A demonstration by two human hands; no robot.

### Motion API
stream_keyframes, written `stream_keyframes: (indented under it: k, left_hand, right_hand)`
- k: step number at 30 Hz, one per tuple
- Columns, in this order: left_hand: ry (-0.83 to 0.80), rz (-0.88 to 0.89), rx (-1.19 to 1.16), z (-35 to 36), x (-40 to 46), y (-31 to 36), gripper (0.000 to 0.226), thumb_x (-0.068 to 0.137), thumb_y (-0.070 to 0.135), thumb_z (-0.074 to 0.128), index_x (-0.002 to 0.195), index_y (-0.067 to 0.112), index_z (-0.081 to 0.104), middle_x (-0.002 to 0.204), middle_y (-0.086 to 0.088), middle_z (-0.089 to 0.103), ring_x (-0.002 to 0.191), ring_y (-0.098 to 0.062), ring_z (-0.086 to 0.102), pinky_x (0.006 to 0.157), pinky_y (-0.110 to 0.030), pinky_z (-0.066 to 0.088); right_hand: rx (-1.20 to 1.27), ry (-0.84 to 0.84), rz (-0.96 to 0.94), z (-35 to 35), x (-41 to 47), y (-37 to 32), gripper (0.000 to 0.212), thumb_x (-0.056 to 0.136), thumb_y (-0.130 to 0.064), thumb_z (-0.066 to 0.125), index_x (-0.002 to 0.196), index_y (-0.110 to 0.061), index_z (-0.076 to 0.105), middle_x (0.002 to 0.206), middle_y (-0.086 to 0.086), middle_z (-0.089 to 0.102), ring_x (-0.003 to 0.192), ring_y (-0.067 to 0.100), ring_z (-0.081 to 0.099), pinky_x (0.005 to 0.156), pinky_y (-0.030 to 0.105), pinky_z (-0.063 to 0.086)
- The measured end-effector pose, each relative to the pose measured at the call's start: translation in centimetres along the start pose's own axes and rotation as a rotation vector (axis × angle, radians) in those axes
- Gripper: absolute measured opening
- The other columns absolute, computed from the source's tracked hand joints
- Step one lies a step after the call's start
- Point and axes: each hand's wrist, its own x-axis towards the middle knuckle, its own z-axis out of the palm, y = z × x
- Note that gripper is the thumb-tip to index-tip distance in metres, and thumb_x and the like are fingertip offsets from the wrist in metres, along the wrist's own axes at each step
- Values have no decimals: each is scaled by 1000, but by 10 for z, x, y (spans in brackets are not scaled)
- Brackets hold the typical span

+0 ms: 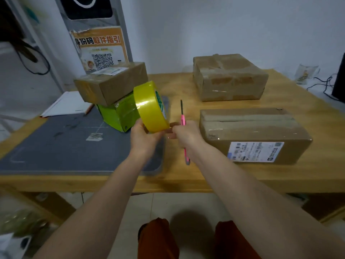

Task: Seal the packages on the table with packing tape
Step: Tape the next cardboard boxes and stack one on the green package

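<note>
1. Left hand [143,136] grips the roll of yellow packing tape [151,107] from below, fingers curled round its near rim. Roll held above the surface [186,85], tilted, its open core facing right and slightly far.

2. Right hand [183,132] sits just right of the roll, fingertips at the roll's lower right edge. They look to be pinching or picking at the tape's free end; the end itself is too small to make out, so whether the pinch has hold of it I cannot tell.

3. A pink-handled cutter [182,116] lies on the surface under and behind the right hand, long axis running near to far, blade end pointing far. The hand crosses in front of it; the hand does not appear to hold it.

4. Key relation: the near brown package [253,133] lies right of both hands, long axis left to right, with its top seam running the same way. Right hand is the nearer one.

5. Judgement: a strip drawn rightward from the roll would line up along that seam, left hand paying out behind.

6. Other packages: a far brown package [229,77] at far right; a small brown box [112,82] stacked on a green box [119,114] at far left, beside the grey mat [65,143].
</note>
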Motion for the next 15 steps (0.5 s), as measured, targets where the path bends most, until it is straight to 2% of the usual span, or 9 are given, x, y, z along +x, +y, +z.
stream_keyframes:
  k: [2,4,6,8,10,13,15]
  left_hand:
    - [-4,-9,52,-16,1,-13,45,66,4,87,105,-3,65,91,-11,70,81,-16,67,67,-26,54]
    - [-5,-45,79,-28,0,-26,45,68,5,87,107,-2,65,98,-15,71,89,-23,68,75,-36,55]
    - [-3,-72,84,-36,0,-38,41,69,2,85,103,-1,64,100,-16,70,89,-23,67,75,-33,55]
    - [-19,-77,92,-41,1,-47,36,70,-1,84,97,7,63,93,-10,69,82,-17,65,65,-19,53]
    - [-54,-64,95,-43,2,-50,38,69,-1,84,95,14,61,86,0,67,78,-11,64,60,-13,50]
    - [-133,-35,95,-47,4,-50,43,67,7,88,95,25,61,97,-6,70,81,-4,66,68,-17,54]
    - [-166,-3,100,-49,5,-51,46,69,12,88,98,31,58,111,-11,67,96,-11,66,80,-22,54]
  right_hand:
    - [8,-41,28,15,-1,10,8,86,-9,61,93,-11,62,80,6,67,68,12,58,54,24,36]
    - [-44,-46,11,29,0,18,8,80,-4,67,82,-10,62,67,1,60,61,11,54,51,20,38]
    - [-75,-35,-2,43,4,26,15,76,4,70,72,-9,63,64,2,58,67,17,58,58,25,46]
    - [-82,7,19,54,12,32,25,73,8,71,61,-11,59,62,6,59,72,23,61,67,36,53]
    - [-103,60,41,60,21,36,27,73,8,71,62,-13,58,67,8,61,78,26,64,76,41,57]
    - [-205,112,54,64,33,38,23,74,4,73,70,-11,56,80,9,63,89,28,65,81,41,58]
    - [-265,136,48,64,37,39,26,71,1,78,71,-10,54,87,12,65,90,29,65,81,43,58]
